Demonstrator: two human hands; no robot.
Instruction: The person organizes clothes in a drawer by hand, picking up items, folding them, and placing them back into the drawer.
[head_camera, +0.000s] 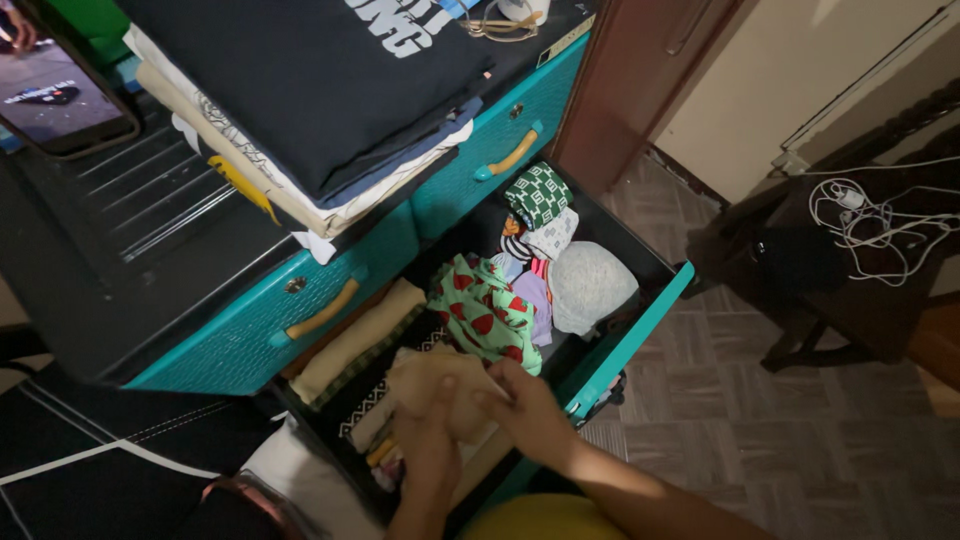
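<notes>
Both of my hands are down in an open teal drawer (640, 315) packed with folded and rolled clothes. My left hand (425, 445) and my right hand (525, 405) grip a folded tan garment (440, 385) at the drawer's near end and press it among the other clothes. Just beyond it lies a green piece with red watermelon shapes (485, 310). Farther back sit a grey bundle (590, 285) and a green-and-white patterned roll (538, 192). A folded beige cloth (355, 340) lies along the left side.
Two shut teal drawers with yellow handles (320, 315) (512, 155) sit above. A stack of folded shirts (310, 90) rests on top of the chest, beside a phone (60, 95). A dark table (850, 270) with white cables (870, 220) stands at the right on tiled floor.
</notes>
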